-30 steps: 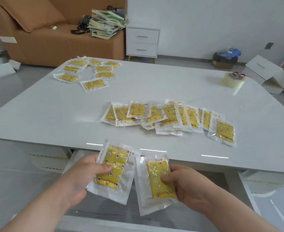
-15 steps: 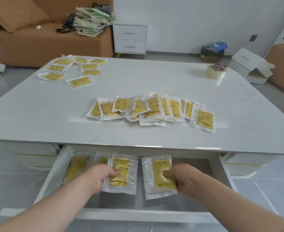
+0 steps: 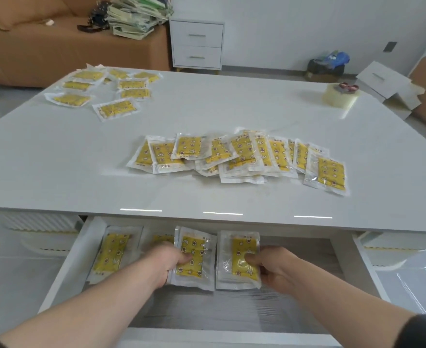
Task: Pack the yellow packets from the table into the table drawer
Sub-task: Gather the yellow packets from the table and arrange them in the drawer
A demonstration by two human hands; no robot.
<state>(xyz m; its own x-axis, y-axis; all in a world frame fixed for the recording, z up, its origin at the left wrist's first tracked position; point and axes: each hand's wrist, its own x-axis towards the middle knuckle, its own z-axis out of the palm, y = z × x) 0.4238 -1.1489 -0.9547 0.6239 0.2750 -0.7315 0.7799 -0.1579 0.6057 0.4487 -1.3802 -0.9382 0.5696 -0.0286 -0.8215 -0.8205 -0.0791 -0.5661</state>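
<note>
The white table drawer (image 3: 63, 272) is pulled out below the table's front edge. My left hand (image 3: 165, 263) grips a small stack of yellow packets (image 3: 194, 257) low inside the drawer. Beside it, my right hand (image 3: 273, 266) grips another stack of yellow packets (image 3: 241, 257). One packet (image 3: 111, 252) lies flat at the drawer's left end, and a second packet (image 3: 160, 239) next to it is partly hidden by my left hand. On the table top a long overlapping row of packets (image 3: 237, 156) lies in the middle, and a loose group of packets (image 3: 101, 90) lies at the far left.
A roll of clear tape (image 3: 338, 95) stands at the table's far right. Beyond the table are an orange sofa (image 3: 31, 43) with stacked papers, a white two-drawer cabinet (image 3: 197, 43), a dark bag and white boxes on the floor.
Both hands have carried their packets from in front of the table edge forward and down into the open drawer. The view has tilted down, showing more of the drawer.
</note>
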